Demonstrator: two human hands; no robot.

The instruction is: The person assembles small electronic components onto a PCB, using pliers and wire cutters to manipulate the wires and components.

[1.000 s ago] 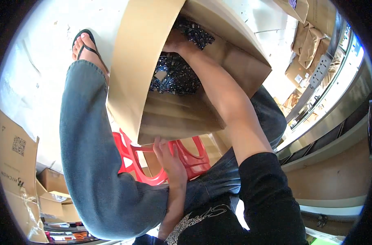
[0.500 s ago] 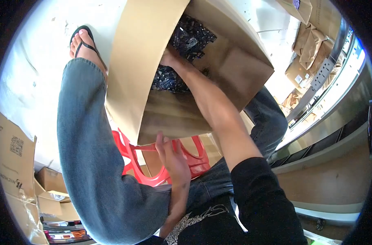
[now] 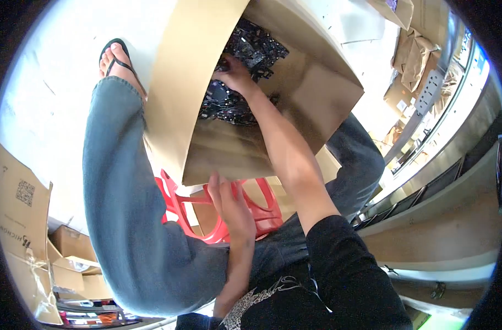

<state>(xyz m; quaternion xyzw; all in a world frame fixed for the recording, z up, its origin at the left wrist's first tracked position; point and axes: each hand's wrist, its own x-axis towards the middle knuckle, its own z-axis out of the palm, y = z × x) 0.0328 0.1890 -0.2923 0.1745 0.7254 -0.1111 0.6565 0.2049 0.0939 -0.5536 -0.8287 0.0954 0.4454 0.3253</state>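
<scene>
A tall cardboard box [image 3: 207, 71], tilted with its mouth toward me, stands between my legs on a red plastic stool [image 3: 265, 217]. Inside lies a heap of small black parts with shiny spots [image 3: 259, 47], too fine to tell their kind. My right hand [image 3: 237, 76] reaches into the box, fingers curled round a small black part at the heap's left side. Below the box's near edge is my left hand [image 3: 233, 209], fingers stretched upward and slightly apart, fingertips at the cardboard. Nothing shows in its grasp.
My jeans-covered legs [image 3: 116, 181] flank the box. Flattened and opened cartons [image 3: 20, 220] stand at the left. At the right are crumpled brown paper [image 3: 416, 60], a power strip [image 3: 429, 91] and a long curved metal edge [image 3: 443, 214].
My right hand has drawn out from behind the box's left flap and now shows over the heap with a dark part in its fingers. My left hand stays near the box edge.
</scene>
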